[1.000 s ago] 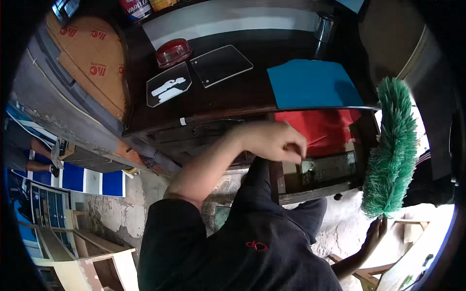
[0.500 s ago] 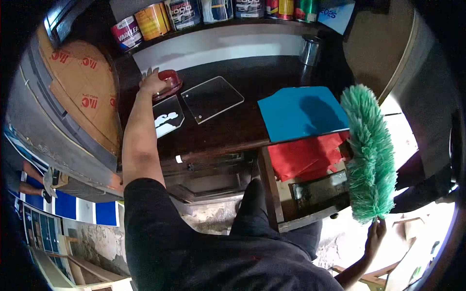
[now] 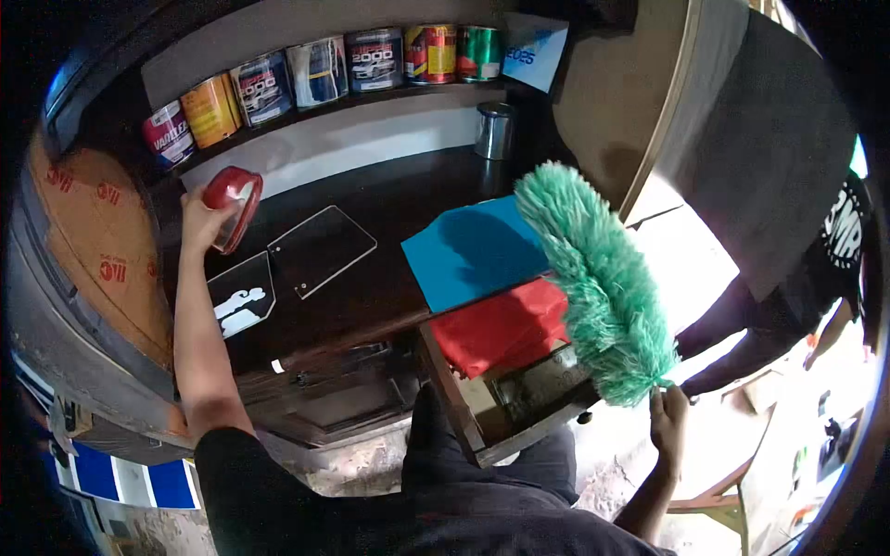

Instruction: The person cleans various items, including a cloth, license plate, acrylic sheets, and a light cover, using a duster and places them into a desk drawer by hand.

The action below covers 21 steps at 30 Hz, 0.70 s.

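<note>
A left hand (image 3: pixel 204 225) is gripping a red container (image 3: pixel 225 188) over the desk (image 3: pixel 394 192), its tilt risking a slip; the right hand (image 3: pixel 668 422) is clutching a green duster (image 3: pixel 603 287).

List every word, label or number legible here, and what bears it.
"VARE...", purple can; end unclear.
"2000", dark can.
"25", blue-white sheet; start unclear.
"MR", another person's black shirt; partial.
Too blurred: red marks on the board, other cans' labels.
</note>
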Each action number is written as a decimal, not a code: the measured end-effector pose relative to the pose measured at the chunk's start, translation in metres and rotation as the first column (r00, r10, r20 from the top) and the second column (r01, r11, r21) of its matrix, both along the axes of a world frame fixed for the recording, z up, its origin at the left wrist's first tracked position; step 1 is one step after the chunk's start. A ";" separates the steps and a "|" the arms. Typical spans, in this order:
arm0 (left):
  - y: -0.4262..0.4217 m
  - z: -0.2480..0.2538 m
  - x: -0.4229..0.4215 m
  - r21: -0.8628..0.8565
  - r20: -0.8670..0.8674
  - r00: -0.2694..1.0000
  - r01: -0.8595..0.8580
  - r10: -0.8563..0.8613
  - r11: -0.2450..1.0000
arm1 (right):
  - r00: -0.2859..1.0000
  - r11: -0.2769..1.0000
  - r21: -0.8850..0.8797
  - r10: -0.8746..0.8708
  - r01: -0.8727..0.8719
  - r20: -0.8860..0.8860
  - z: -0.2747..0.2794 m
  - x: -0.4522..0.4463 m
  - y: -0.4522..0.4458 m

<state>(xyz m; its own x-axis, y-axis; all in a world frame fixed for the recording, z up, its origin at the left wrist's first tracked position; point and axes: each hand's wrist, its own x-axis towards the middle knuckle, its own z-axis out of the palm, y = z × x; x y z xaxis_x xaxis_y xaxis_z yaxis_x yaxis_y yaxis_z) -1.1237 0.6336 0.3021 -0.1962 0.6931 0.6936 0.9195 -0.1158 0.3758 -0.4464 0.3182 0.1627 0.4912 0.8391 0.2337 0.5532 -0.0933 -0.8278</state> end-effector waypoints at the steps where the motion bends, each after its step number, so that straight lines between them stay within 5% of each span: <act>1: -0.023 0.008 0.021 0.028 0.373 0.903 0.218 -0.213 0.976 | 0.991 1.000 0.027 0.009 -0.013 0.136 0.002 0.005 0.009; 2: -0.044 0.012 0.042 0.134 0.680 0.636 0.382 -0.365 0.914 | 0.975 0.987 -0.159 0.048 -0.014 0.215 0.044 -0.013 0.014; 3: -0.050 -0.002 0.042 0.331 0.768 0.364 0.479 -0.527 0.813 | 0.958 0.995 -0.086 0.067 -0.044 0.280 0.054 -0.019 0.021; 4: -0.077 -0.006 0.077 0.499 0.824 0.003 0.472 -0.567 0.727 | 0.945 0.970 0.100 0.189 -0.222 0.266 0.058 -0.025 0.031; 5: -0.099 -0.015 0.101 0.562 0.816 -0.214 0.507 -0.537 0.653 | 0.935 0.950 0.107 0.264 -0.295 0.237 0.074 -0.036 0.035; 6: -0.119 -0.024 0.131 0.612 0.791 -0.333 0.436 -0.514 0.659 | 0.897 0.908 0.102 0.377 -0.407 0.230 0.080 -0.034 0.040; 7: -0.127 -0.045 0.144 0.691 0.708 -0.415 0.576 -0.572 0.436 | 0.844 0.888 0.020 0.430 -0.460 0.322 0.096 -0.040 0.040; 8: -0.141 -0.056 0.166 0.693 0.718 -0.418 0.500 -0.556 0.519 | 0.830 0.858 0.088 0.456 -0.505 0.322 0.100 -0.051 0.044; 10: -0.164 -0.063 0.207 0.661 0.737 -0.514 0.412 -0.439 0.627 | 0.762 0.875 -0.126 0.471 -0.468 0.444 0.121 -0.067 0.043; 11: -0.168 -0.078 0.208 0.848 0.527 -0.758 0.440 -0.384 0.294 | 0.648 0.857 -0.117 0.462 -0.501 0.605 0.130 -0.075 0.043; 13: -0.189 -0.066 0.234 0.734 0.635 -0.662 0.359 -0.398 0.576 | 0.503 0.800 -0.175 0.513 -0.574 0.696 0.147 -0.079 0.042; 14: -0.187 -0.085 0.224 0.879 0.471 -0.802 0.392 -0.369 0.271 | 0.521 0.816 -0.149 0.484 -0.558 0.704 0.155 -0.078 0.040; 17: -0.193 -0.086 0.229 0.756 0.644 -0.634 0.442 -0.428 0.483 | 0.439 0.823 -0.198 0.469 -0.533 0.766 0.184 -0.069 0.039; 21: -0.196 -0.095 0.244 0.676 0.732 -0.564 0.531 -0.383 0.511 | 0.566 0.880 -0.058 0.352 -0.471 0.746 0.191 -0.076 0.038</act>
